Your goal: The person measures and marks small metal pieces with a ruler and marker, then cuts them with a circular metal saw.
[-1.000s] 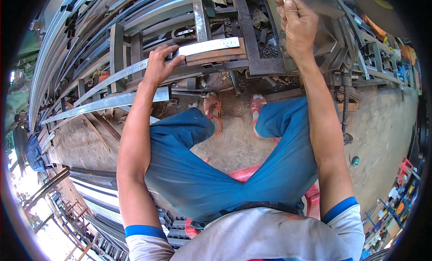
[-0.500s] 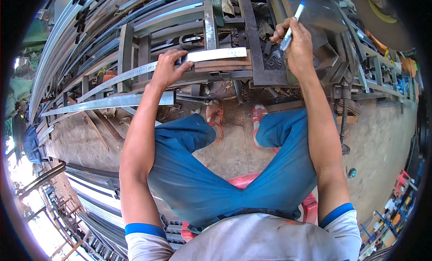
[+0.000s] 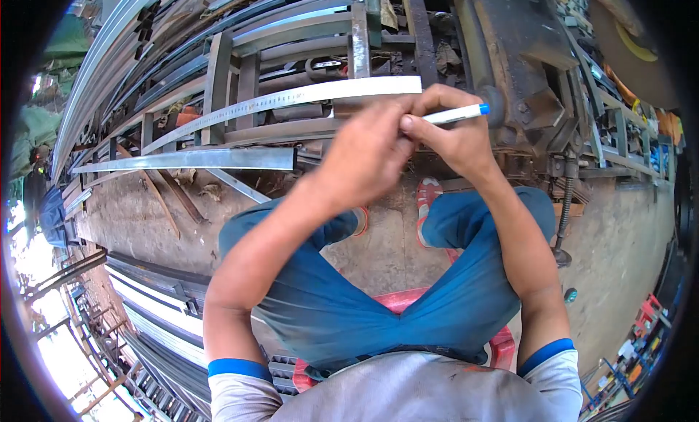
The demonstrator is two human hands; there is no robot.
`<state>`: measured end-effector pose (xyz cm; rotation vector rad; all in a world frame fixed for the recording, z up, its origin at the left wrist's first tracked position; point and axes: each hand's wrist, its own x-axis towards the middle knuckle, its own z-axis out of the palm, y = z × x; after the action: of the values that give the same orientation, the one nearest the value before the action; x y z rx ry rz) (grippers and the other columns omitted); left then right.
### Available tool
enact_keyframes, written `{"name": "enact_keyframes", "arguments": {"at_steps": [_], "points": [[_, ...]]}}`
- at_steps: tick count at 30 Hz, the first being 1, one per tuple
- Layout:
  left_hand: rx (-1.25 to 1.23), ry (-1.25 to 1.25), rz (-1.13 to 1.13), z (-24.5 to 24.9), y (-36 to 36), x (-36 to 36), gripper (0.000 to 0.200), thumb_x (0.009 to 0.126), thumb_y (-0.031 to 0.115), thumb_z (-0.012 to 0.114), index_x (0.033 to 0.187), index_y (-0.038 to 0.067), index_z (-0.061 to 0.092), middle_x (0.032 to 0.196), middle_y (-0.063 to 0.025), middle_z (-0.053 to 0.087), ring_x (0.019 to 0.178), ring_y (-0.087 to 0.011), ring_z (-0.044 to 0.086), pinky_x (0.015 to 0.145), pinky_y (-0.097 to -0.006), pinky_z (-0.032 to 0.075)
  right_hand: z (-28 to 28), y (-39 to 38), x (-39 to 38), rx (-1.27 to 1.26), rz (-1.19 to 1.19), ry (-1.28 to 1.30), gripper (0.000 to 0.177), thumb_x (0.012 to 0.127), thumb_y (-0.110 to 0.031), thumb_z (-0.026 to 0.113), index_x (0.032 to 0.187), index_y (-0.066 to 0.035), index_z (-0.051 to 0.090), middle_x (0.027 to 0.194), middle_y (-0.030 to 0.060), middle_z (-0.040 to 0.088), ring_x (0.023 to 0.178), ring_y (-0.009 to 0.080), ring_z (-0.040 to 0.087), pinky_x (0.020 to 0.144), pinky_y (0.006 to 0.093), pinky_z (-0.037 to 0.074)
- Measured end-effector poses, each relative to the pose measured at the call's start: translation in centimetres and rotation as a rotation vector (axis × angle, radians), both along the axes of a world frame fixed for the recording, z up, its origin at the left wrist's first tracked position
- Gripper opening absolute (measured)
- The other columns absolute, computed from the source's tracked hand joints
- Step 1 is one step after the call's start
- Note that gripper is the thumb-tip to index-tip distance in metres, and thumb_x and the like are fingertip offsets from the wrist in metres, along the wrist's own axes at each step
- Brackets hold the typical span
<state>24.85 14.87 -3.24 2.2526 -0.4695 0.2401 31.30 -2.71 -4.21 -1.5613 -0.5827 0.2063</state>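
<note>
My right hand [image 3: 460,136] is closed around a white marker [image 3: 455,115] with a blue end, which points to the right. My left hand [image 3: 370,151] is up against the marker's other end, close to the right fingers; motion smears its fingers and that end of the marker is hidden. Just beyond both hands lies a long pale metal strip [image 3: 342,89] with ruler-like marks along part of it. It rests across a metal frame [image 3: 218,87], and its right end comes near my right fingers.
A shiny metal bar [image 3: 240,158] lies on the near side of the strip. Long metal profiles [image 3: 109,50] are stacked at the far left. Heavy rusty machinery [image 3: 520,65] stands at the right. I sit on a red plastic seat [image 3: 400,300], feet on the concrete floor [image 3: 386,258].
My left hand has left the strip and moved right to the marker. My right hand has come down and left, tilting the marker from near upright to almost level.
</note>
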Motion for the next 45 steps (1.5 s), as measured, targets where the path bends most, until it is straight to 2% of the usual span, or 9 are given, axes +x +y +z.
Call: {"name": "enact_keyframes", "arguments": {"at_steps": [6, 8, 11, 14, 18, 21, 27, 37, 45], "points": [[-0.236, 0.383, 0.033, 2.4, -1.3, -1.8, 0.038, 0.098, 0.012, 0.057, 0.131, -0.001, 0.043, 0.105, -0.0216, 0.066, 0.1, -0.0401, 0.067, 0.086, -0.0447, 0.051, 0.7, -0.9, -0.3, 0.047, 0.146, 0.117, 0.02, 0.081, -0.011, 0.081, 0.074, -0.004, 0.064, 0.069, 0.0003, 0.062, 0.062, 0.0043, 0.053, 0.052, 0.0232, 0.038], [-0.368, 0.24, -0.008, 2.1, -0.2, -1.1, 0.036, 0.1, 0.022, 0.058, 0.127, 0.001, 0.048, 0.082, -0.0098, 0.062, 0.076, -0.0239, 0.065, 0.069, -0.0347, 0.051, 1.8, -1.4, -0.2, 0.157, 0.124, 0.05, 0.021, 0.084, -0.01, 0.078, 0.071, -0.007, 0.062, 0.066, -0.0008, 0.057, 0.056, 0.0053, 0.048, 0.049, 0.0239, 0.036], [-0.701, 1.012, -0.23, 5.9, 4.1, -1.6, 0.037, 0.1, 0.037, 0.059, 0.122, 0.007, 0.056, 0.064, 0.0087, 0.038, 0.053, -0.0006, 0.034, 0.048, -0.0198, 0.026, 2.7, -7.0, 4.2, 0.576, 0.007, 0.182, 0.017, 0.093, -0.009, 0.065, 0.078, -0.01, 0.058, 0.065, -0.0014, 0.049, 0.051, 0.0081, 0.041, 0.047, 0.0253, 0.032], [-0.52, 0.202, 0.225, 4.4, 7.1, -1.4, 0.033, 0.09, 0.027, 0.072, 0.114, 0.006, 0.064, 0.083, 0.0016, 0.06, 0.071, -0.0029, 0.053, 0.06, -0.019, 0.041, 2.5, -10.2, 6.2, 0.631, -0.097, 0.125, 0.012, 0.098, -0.011, 0.06, 0.086, -0.009, 0.058, 0.07, 0.0005, 0.05, 0.057, 0.009, 0.045, 0.05, 0.0248, 0.034], [0.027, -0.079, 0.283, 0.6, 12.9, 3.4, 0.026, 0.088, 0.021, 0.074, 0.106, 0.005, 0.066, 0.095, -0.0102, 0.064, 0.086, -0.0259, 0.061, 0.075, -0.0333, 0.048, 0.7, -7.7, 6.0, 0.203, -0.361, 0.069, 0.03, 0.105, -0.03, 0.054, 0.111, -0.003, 0.066, 0.086, 0.0053, 0.064, 0.071, 0.0097, 0.058, 0.059, 0.0226, 0.044], [0.271, -0.04, 0.184, -2.9, 13.8, 5.5, 0.039, 0.086, 0.04, 0.075, 0.109, 0.009, 0.069, 0.104, -0.0121, 0.06, 0.105, -0.0338, 0.055, 0.089, -0.0438, 0.044, -0.2, -6.2, 5.9, -0.098, -0.313, -0.037, 0.042, 0.105, -0.043, 0.051, 0.118, -0.006, 0.068, 0.085, 0.0039, 0.068, 0.069, 0.0075, 0.061, 0.06, 0.0217, 0.048], [0.453, 0.056, 0.237, -8.2, 13.2, 5.8, 0.046, 0.086, 0.047, 0.073, 0.107, 0.007, 0.068, 0.104, -0.0175, 0.055, 0.101, -0.0366, 0.057, 0.085, -0.0465, 0.047, -3.7, -5.6, 6.4, -0.473, -0.207, -0.165, 0.021, 0.095, -0.024, 0.066, 0.104, -0.005, 0.067, 0.083, 0.0079, 0.068, 0.075, 0.0153, 0.066, 0.068, 0.0312, 0.052], [0.395, 0.117, 0.401, -10.7, 13.1, 5.5, 0.04, 0.091, 0.047, 0.068, 0.101, 0.008, 0.07, 0.111, -0.0221, 0.057, 0.095, -0.0423, 0.063, 0.078, -0.0489, 0.051, -6.6, -1.5, 4.3, -0.606, -0.066, -0.342, 0.03, 0.078, -0.009, 0.076, 0.101, -0.004, 0.058, 0.094, 0.0195, 0.067, 0.092, 0.042, 0.065, 0.077, 0.0488, 0.051], [0.308, 0.191, 0.289, -10.6, 14.4, 5.2, 0.039, 0.08, 0.039, 0.079, 0.105, 0.011, 0.071, 0.126, -0.0231, 0.054, 0.112, -0.0435, 0.057, 0.093, -0.0507, 0.047, -7.9, -1.2, 4.5, -0.622, -0.083, -0.386, 0.029, 0.079, -0.005, 0.075, 0.105, -0.005, 0.06, 0.099, 0.0201, 0.067, 0.095, 0.0431, 0.064, 0.08, 0.0509, 0.05]]}}
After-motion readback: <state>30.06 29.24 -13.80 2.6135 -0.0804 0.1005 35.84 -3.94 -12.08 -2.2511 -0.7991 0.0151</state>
